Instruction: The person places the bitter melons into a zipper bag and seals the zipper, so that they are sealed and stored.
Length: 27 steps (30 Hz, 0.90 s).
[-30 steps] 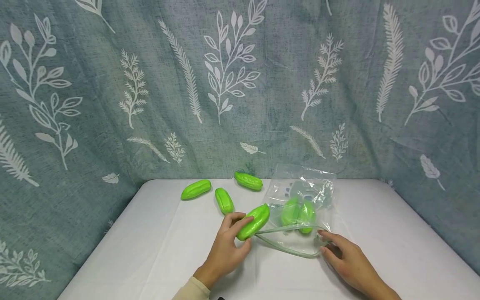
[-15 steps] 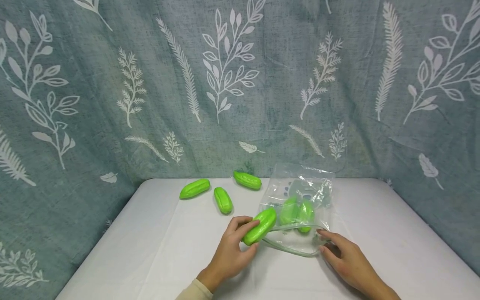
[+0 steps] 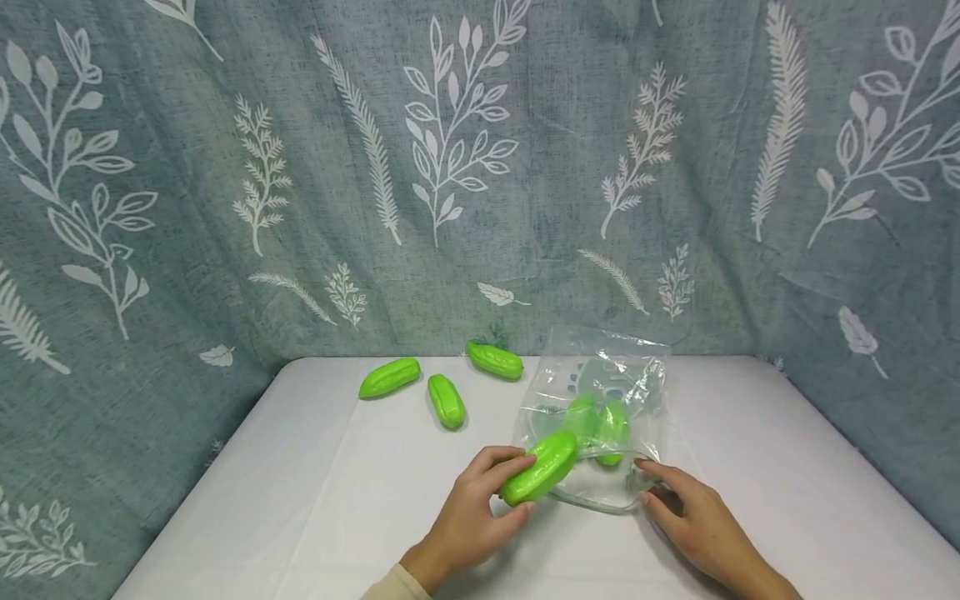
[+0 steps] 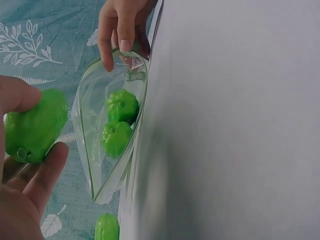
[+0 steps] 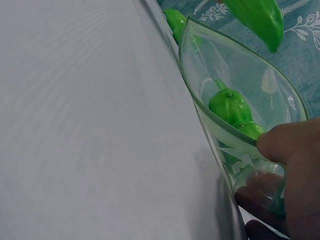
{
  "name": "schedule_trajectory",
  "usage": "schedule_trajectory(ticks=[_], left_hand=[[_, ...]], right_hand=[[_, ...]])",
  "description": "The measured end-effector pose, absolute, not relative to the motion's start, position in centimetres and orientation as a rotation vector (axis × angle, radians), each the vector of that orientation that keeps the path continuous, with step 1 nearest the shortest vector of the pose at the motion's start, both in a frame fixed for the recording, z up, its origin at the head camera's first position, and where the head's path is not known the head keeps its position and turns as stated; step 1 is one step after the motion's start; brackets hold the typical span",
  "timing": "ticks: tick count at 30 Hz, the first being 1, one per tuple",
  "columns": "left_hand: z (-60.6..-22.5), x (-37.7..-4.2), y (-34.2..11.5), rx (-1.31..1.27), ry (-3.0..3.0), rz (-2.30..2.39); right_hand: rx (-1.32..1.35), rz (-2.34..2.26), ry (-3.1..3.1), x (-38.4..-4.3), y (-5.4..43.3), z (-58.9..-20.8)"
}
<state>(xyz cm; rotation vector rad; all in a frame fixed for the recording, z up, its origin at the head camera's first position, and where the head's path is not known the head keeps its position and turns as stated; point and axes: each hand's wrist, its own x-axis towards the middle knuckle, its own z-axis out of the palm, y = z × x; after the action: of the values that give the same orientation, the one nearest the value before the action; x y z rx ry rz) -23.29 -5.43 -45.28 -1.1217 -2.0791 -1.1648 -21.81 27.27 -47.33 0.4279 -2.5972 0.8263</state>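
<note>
In the head view my left hand (image 3: 474,510) holds a bright green, ridged cucumber (image 3: 540,471), thumb below and fingers above. The cucumber's far end hangs over the mouth of a clear zip bag (image 3: 558,367) with a printed pattern. My right hand (image 3: 693,521) pinches the right side of that mouth, and the right wrist view shows its thumb (image 5: 275,142) on the green rim. Spread apart, the mouth gapes in both wrist views. Two more cucumbers (image 4: 122,106) lie side by side inside the bag. The held cucumber (image 5: 257,20) is above the rim, outside the bag.
Three loose cucumbers lie on the white table (image 3: 337,500) left of the bag: one at far left (image 3: 390,378), one nearer (image 3: 447,402), one at the back (image 3: 495,361). A leaf-patterned teal curtain (image 3: 337,167) hangs behind the table.
My left hand has carried the cucumber to the right, from beside the bag to over its mouth. My right hand stays at the bag's edge.
</note>
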Motion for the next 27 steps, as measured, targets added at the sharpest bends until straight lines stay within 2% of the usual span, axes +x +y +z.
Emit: schedule_trajectory(ticks=[27], left_hand=[[-44.82, -22.99, -5.39, -1.224, -2.24, -1.235]], right_hand=[[0.43, 0.862, -2.615, -21.99, 27.32, -47.5]])
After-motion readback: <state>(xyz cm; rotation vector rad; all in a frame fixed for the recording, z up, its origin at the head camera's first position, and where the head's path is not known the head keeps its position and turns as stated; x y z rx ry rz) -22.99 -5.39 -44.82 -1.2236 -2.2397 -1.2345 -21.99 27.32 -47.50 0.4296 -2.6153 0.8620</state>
